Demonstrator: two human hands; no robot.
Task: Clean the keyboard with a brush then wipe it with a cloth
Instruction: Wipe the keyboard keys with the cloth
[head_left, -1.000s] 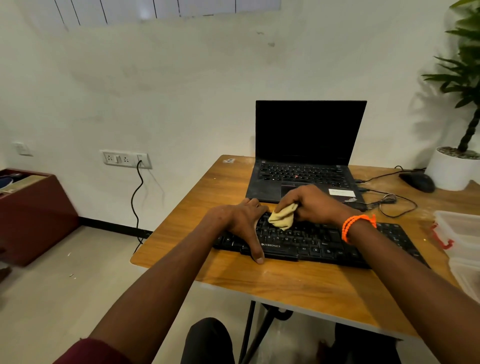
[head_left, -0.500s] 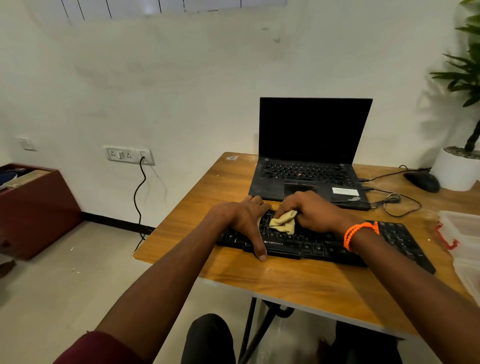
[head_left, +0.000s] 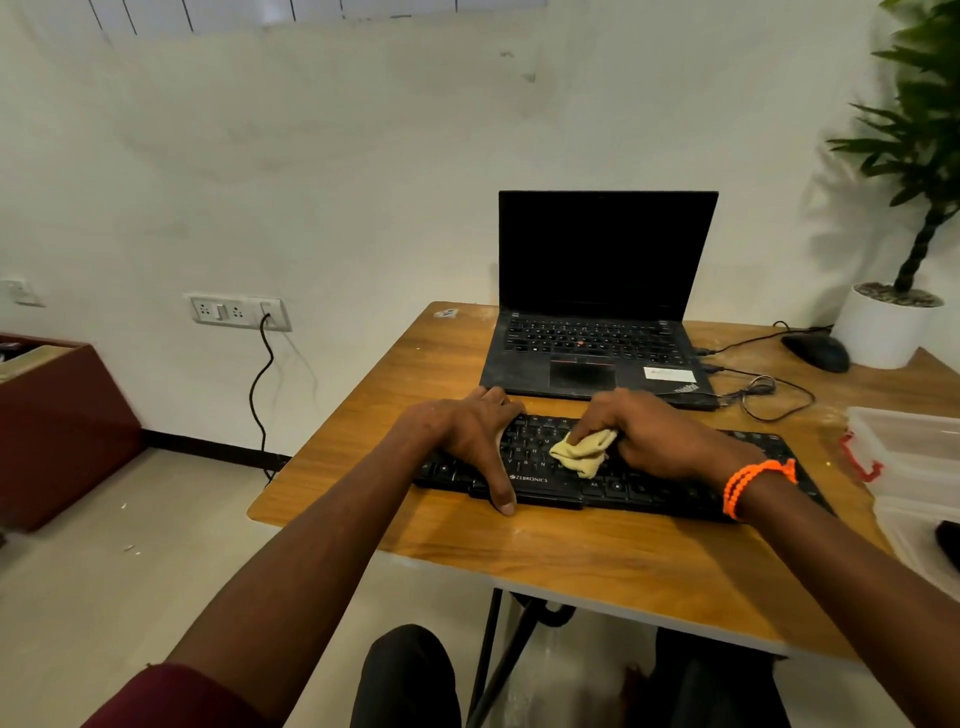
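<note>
A black keyboard (head_left: 644, 488) lies across the wooden table (head_left: 545, 545) in front of me. My right hand (head_left: 660, 441) grips a crumpled yellow cloth (head_left: 584, 451) and presses it onto the keys near the keyboard's middle. My left hand (head_left: 467, 436) lies over the keyboard's left end, fingers reaching past the far edge and the thumb hooked over the near edge, holding it in place. An orange bead band is on my right wrist. No brush shows in this view.
An open black laptop (head_left: 597, 332) stands just behind the keyboard. A mouse (head_left: 815, 351) with its cable and a potted plant (head_left: 888, 322) sit at the back right. A clear plastic box (head_left: 914, 457) is at the right edge. The table's left edge drops off near my left arm.
My right hand has drawn the cloth a little toward me over the keys. The left hand stays on the keyboard's left end. The camera view has shifted slightly.
</note>
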